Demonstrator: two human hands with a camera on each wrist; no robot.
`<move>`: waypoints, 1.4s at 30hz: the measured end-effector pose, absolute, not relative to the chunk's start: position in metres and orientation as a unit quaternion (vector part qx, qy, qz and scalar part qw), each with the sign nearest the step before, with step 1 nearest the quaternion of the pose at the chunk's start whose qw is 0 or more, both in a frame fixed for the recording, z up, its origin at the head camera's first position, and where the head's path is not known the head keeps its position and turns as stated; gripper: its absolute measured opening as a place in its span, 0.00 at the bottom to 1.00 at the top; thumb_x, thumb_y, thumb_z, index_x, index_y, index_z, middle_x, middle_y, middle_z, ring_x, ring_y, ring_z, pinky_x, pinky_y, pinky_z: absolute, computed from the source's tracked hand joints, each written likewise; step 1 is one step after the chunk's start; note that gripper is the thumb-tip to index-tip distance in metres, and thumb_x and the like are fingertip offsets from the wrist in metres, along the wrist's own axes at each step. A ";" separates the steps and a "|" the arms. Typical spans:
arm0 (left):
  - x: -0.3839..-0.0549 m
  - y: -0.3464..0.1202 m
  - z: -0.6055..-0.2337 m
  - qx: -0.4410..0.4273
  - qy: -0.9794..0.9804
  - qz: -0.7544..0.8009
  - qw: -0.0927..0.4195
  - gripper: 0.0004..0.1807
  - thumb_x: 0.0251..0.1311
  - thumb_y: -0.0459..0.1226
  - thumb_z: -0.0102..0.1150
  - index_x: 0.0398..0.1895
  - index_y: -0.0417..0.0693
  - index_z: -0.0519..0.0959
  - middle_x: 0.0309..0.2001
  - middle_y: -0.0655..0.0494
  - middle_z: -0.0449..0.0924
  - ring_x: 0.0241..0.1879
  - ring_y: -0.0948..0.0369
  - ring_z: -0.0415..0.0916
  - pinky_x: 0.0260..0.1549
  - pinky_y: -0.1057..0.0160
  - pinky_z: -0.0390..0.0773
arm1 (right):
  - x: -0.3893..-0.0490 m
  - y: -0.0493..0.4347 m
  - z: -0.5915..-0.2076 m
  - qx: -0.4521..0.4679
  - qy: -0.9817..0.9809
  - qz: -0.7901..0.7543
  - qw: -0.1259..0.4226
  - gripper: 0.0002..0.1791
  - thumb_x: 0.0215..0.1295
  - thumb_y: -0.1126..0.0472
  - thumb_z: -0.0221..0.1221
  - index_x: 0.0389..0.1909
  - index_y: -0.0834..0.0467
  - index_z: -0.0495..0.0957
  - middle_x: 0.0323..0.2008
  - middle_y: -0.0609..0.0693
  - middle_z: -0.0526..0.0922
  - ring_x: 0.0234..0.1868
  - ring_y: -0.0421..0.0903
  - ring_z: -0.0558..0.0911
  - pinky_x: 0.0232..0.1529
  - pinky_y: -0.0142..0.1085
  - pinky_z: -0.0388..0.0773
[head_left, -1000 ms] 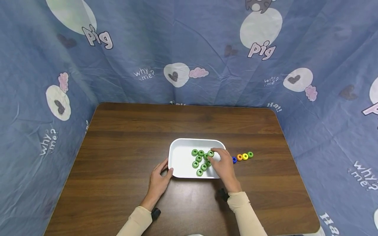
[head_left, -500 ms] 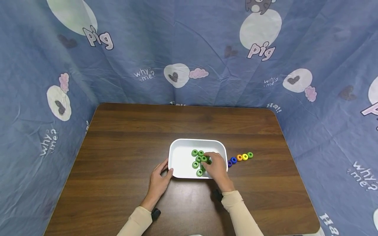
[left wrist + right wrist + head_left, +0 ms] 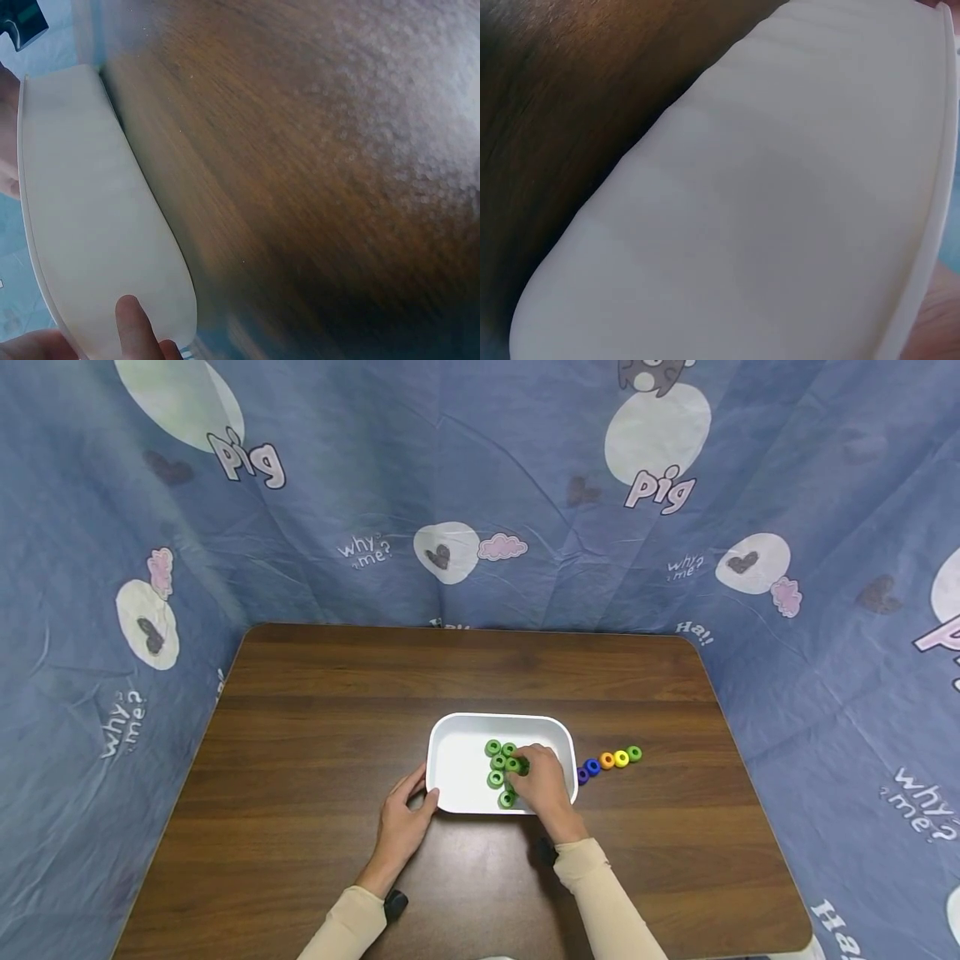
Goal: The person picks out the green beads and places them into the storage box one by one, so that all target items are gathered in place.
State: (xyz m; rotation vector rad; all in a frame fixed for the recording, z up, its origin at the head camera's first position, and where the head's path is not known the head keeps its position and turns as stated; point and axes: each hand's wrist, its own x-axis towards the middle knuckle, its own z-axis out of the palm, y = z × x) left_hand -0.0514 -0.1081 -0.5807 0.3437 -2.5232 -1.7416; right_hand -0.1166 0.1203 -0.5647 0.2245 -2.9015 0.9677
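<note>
A white tray [image 3: 459, 764] stands on the wooden table with several small green rings [image 3: 492, 748] clustered in it. My left hand [image 3: 403, 822] grips the tray's near left corner, fingers along the left side and thumb at the front edge. In the left wrist view a fingertip [image 3: 131, 315] presses against the tray's outer wall [image 3: 90, 187]. Inside the tray, my right hand [image 3: 543, 781] pinches a green ring [image 3: 512, 765] between thumb and fingertips, over the other rings. The tray's wall [image 3: 742, 187] fills most of the right wrist view and hides the right fingers there.
To the tray's right, a slanting row of rings lies on the table [image 3: 337, 710]: purple [image 3: 582, 776], blue [image 3: 592, 767], orange [image 3: 607, 761], yellow [image 3: 621, 758] and green [image 3: 634, 753]. A blue patterned curtain [image 3: 480, 468] hangs around the table's back and sides.
My right hand has moved left within the tray, carrying the green ring over the cluster. This uncovers the purple ring beside the tray. My left hand stays put.
</note>
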 end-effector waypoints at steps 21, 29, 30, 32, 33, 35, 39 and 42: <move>-0.052 -0.107 -0.580 0.104 -0.816 -0.567 0.030 0.28 0.62 0.32 0.63 0.67 0.43 0.75 0.63 0.43 0.79 0.60 0.49 0.80 0.67 0.48 0.71 | -0.116 0.110 -0.566 0.077 -0.961 0.267 0.015 0.16 0.47 0.66 0.72 0.41 0.62 0.87 0.41 0.56 0.88 0.45 0.55 0.83 0.52 0.45 0.80; -0.051 -0.107 -0.581 0.106 -0.819 -0.563 0.026 0.28 0.63 0.34 0.62 0.68 0.43 0.74 0.61 0.44 0.80 0.61 0.49 0.80 0.66 0.47 0.72 | -0.116 0.112 -0.567 0.085 -0.957 0.275 0.035 0.15 0.46 0.67 0.72 0.39 0.61 0.87 0.39 0.55 0.89 0.43 0.54 0.84 0.49 0.44 0.79; -0.051 -0.107 -0.581 0.107 -0.819 -0.563 0.026 0.28 0.63 0.34 0.62 0.68 0.44 0.74 0.61 0.45 0.80 0.61 0.49 0.80 0.66 0.47 0.72 | -0.116 0.113 -0.566 0.085 -0.955 0.281 0.036 0.16 0.46 0.67 0.72 0.40 0.62 0.87 0.39 0.56 0.89 0.43 0.54 0.84 0.49 0.45 0.79; -0.050 -0.107 -0.581 0.112 -0.818 -0.564 0.024 0.28 0.62 0.34 0.63 0.68 0.44 0.74 0.61 0.45 0.80 0.61 0.49 0.80 0.66 0.47 0.72 | -0.116 0.115 -0.563 0.081 -0.950 0.298 0.036 0.16 0.48 0.66 0.72 0.41 0.62 0.86 0.40 0.57 0.89 0.43 0.55 0.83 0.49 0.46 0.79; -0.050 -0.107 -0.581 0.110 -0.819 -0.563 0.024 0.28 0.63 0.34 0.62 0.68 0.44 0.74 0.61 0.44 0.80 0.61 0.49 0.80 0.66 0.47 0.72 | -0.116 0.116 -0.561 0.079 -0.948 0.305 0.039 0.16 0.49 0.65 0.72 0.42 0.63 0.86 0.40 0.58 0.89 0.43 0.55 0.83 0.49 0.46 0.79; -0.051 -0.107 -0.580 0.115 -0.817 -0.565 0.020 0.28 0.63 0.34 0.63 0.68 0.45 0.74 0.61 0.45 0.80 0.61 0.49 0.80 0.67 0.48 0.71 | -0.117 0.121 -0.558 0.072 -0.943 0.320 0.055 0.16 0.52 0.64 0.72 0.43 0.63 0.86 0.40 0.58 0.88 0.44 0.56 0.83 0.50 0.47 0.79; -0.051 -0.107 -0.580 0.113 -0.816 -0.567 0.014 0.28 0.63 0.35 0.62 0.68 0.45 0.74 0.62 0.45 0.80 0.62 0.50 0.79 0.67 0.47 0.71 | -0.121 0.135 -0.550 0.055 -0.928 0.351 0.113 0.14 0.55 0.62 0.71 0.42 0.62 0.86 0.40 0.57 0.89 0.43 0.56 0.84 0.48 0.48 0.79; -0.052 -0.108 -0.581 0.115 -0.815 -0.567 0.012 0.28 0.63 0.35 0.63 0.68 0.46 0.74 0.62 0.45 0.80 0.62 0.50 0.79 0.68 0.48 0.70 | -0.124 0.151 -0.543 0.027 -0.918 0.368 0.147 0.12 0.57 0.62 0.71 0.42 0.62 0.86 0.41 0.57 0.89 0.43 0.56 0.83 0.45 0.48 0.80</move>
